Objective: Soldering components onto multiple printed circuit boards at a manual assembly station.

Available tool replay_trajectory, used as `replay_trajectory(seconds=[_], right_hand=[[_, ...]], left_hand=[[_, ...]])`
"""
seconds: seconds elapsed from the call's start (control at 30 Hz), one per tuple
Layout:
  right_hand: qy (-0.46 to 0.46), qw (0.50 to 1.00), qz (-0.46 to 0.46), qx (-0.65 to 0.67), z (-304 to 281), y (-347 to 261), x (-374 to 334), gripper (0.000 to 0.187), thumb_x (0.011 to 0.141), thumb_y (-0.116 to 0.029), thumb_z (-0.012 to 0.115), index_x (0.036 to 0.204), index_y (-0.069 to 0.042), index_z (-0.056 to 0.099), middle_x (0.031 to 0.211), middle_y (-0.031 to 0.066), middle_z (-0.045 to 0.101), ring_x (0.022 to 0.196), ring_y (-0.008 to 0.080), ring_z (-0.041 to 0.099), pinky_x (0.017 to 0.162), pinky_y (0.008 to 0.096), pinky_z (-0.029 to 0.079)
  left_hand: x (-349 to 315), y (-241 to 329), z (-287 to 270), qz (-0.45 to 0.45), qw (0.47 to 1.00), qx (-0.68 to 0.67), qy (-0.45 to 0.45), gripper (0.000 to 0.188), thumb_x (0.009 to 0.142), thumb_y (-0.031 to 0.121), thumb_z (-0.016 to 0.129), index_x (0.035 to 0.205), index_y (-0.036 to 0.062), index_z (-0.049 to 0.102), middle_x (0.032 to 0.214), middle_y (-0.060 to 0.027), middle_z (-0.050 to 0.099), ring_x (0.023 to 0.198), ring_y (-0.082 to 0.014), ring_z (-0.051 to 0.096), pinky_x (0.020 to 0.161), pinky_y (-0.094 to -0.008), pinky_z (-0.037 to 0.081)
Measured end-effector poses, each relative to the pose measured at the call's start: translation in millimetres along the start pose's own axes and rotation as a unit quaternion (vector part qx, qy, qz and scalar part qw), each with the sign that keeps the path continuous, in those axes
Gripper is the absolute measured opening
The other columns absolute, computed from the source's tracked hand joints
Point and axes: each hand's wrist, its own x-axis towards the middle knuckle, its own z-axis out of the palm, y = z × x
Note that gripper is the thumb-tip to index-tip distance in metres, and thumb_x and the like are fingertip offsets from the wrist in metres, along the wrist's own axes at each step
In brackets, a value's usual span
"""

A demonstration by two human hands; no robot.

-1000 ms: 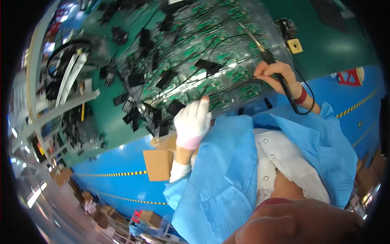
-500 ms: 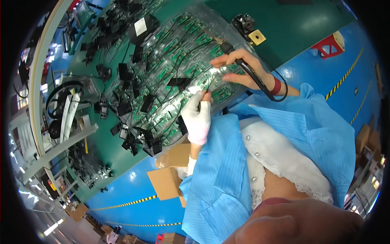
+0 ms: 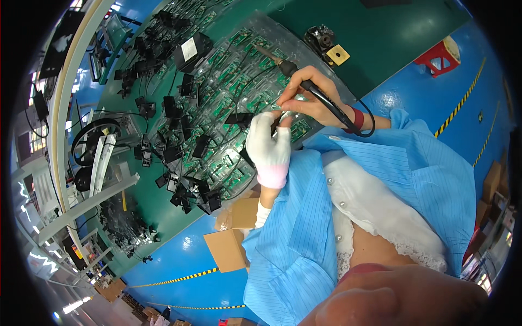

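My left hand [image 3: 268,145], in a white glove with a pink cuff, is closed on something small above the green bench; what it pinches is hidden by the fingers. My right hand [image 3: 311,101], bare, grips a black-handled soldering iron [image 3: 293,72], whose metal tip points up and to the left. Its cord loops around my right wrist. The fingertips of both hands meet over a clear plastic tray [image 3: 228,92] filled with several small green circuit boards and black wired modules.
A soldering iron stand with a yellow sponge [image 3: 328,45] sits beyond the tray. Black adapters and cables [image 3: 163,114] lie over the left part of the green bench [image 3: 380,38]. Cardboard boxes [image 3: 231,233] and a red stool [image 3: 441,57] stand on the blue floor.
My view has swung so the bench sits more to the left. Both hands have come together; the right hand with the iron now touches the gloved left hand's fingertips.
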Motion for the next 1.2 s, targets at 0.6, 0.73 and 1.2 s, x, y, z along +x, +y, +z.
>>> replay_trajectory(seconds=[0.6,0.73,1.2], right_hand=[[-0.041,0.996,0.002,-0.075,30,-6,-6,0.039,0.072,0.008,0.068,0.104,-0.004,0.048,0.084,0.0108,0.064,0.077,0.0161,0.063,0.069,0.0233,0.05],[0.01,0.996,0.063,-0.063,32,-1,-10,0.04,0.072,0.008,0.068,0.105,-0.003,0.048,0.085,0.0119,0.065,0.077,0.0165,0.064,0.068,0.0226,0.051],[0.053,0.992,0.109,0.031,40,-8,-7,0.039,0.074,0.011,0.065,0.105,-0.004,0.045,0.087,0.0153,0.064,0.079,0.0187,0.063,0.071,0.0255,0.052]], left_hand=[[-11,-29,-12,-0.263,0.818,-0.503,-0.093,0.017,0.083,0.005,0.061,0.097,-0.0031,0.057,0.081,-0.0091,0.06,0.068,-0.012,0.055,0.064,-0.0216,0.046],[-14,-36,-7,-0.259,0.81,-0.521,-0.074,0.014,0.083,0.005,0.061,0.094,-0.0024,0.058,0.08,-0.0088,0.06,0.066,-0.0119,0.055,0.064,-0.0208,0.046],[-16,-41,-8,-0.266,0.727,-0.633,-0.021,0.007,0.085,0.004,0.058,0.091,-0.0008,0.059,0.087,-0.0081,0.061,0.072,-0.0127,0.054,0.07,-0.0212,0.044]])
